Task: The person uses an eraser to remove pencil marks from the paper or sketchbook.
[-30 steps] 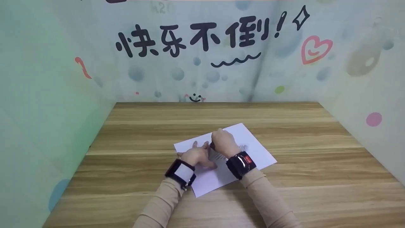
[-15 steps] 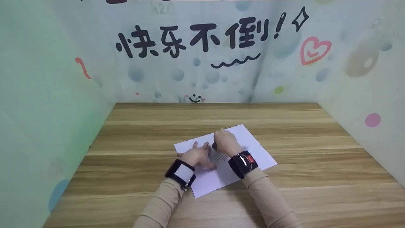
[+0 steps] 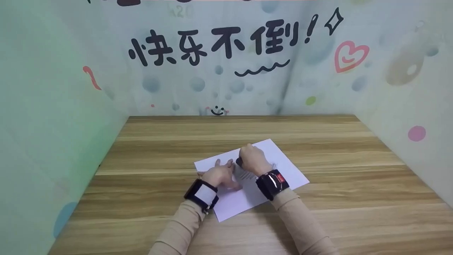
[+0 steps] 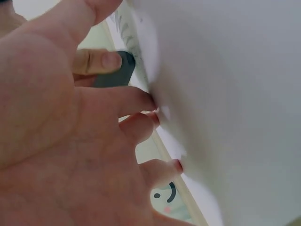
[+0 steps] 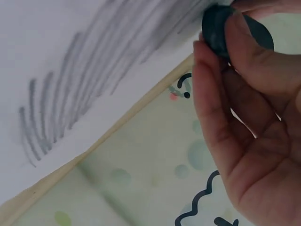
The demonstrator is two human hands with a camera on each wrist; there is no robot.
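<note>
White sheet of paper [image 3: 263, 177] flat on wooden table [image 3: 354, 184], at 6 o'clock of table centre, skewed; grey pencil strokes [image 5: 70, 108] across it; left hand [image 3: 221, 174] at 9 o'clock of strokes, fingers spread straight, pressing sheet down; right hand [image 3: 250, 159] at 12 o'clock, pinching dark eraser [image 5: 221, 30] against strokes.
</note>
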